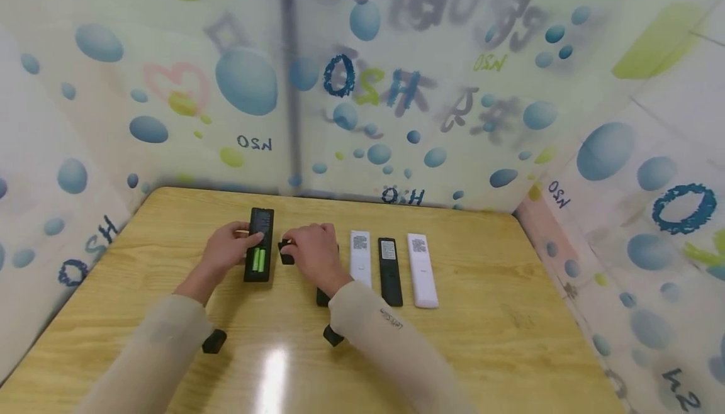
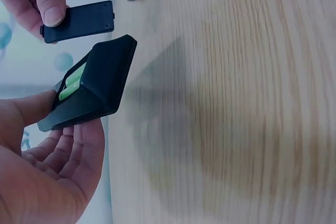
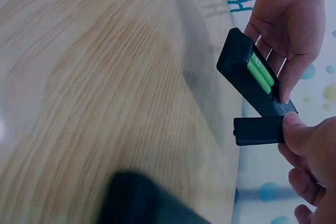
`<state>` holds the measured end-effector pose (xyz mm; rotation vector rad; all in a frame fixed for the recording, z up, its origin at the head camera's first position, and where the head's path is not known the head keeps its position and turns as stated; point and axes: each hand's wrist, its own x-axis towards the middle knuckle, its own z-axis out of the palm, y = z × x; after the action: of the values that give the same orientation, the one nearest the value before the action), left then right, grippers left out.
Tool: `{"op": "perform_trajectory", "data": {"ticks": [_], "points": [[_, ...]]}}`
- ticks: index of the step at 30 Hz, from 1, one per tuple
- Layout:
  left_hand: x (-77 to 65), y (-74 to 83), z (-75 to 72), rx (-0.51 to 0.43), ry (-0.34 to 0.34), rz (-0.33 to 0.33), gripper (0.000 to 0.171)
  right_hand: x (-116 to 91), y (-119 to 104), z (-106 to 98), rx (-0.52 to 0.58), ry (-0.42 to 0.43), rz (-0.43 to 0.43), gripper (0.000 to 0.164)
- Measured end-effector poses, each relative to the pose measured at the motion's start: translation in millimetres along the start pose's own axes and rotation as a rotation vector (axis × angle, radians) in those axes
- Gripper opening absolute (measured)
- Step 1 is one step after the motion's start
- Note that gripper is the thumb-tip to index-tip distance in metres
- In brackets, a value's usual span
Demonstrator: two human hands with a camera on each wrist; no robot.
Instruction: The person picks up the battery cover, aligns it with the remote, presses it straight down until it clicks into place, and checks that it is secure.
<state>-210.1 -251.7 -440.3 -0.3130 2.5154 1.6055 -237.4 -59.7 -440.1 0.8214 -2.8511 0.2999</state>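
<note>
My left hand (image 1: 226,247) grips a black remote control (image 1: 261,222) by its sides, thumb on the back face. Its battery compartment is uncovered, with two green batteries (image 1: 258,260) lying side by side inside. Just to the right, my right hand (image 1: 314,253) pinches a small black battery cover (image 2: 79,22) between thumb and fingers. In the left wrist view the cover is apart from the remote, beyond its thick end. The right wrist view shows the cover (image 3: 258,130) overlapping the remote's far end. The remote is raised over the table, and its shadow falls on the wood.
Right of my hands a white remote (image 1: 360,253), a black remote (image 1: 389,275) and another white remote (image 1: 422,275) lie in a row, backs up. Another black remote (image 1: 322,299) is mostly hidden under my right hand. A patterned wall (image 1: 396,131) borders the wooden table (image 1: 481,351).
</note>
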Motion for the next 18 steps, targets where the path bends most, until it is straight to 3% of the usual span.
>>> {"op": "perform_trajectory", "data": {"ticks": [18], "points": [[10.5,10.3,51.4,-0.103,-0.056,0.028,0.055,-30.2,42.6,-27.0,-0.028,-0.005,0.017,0.031]]}}
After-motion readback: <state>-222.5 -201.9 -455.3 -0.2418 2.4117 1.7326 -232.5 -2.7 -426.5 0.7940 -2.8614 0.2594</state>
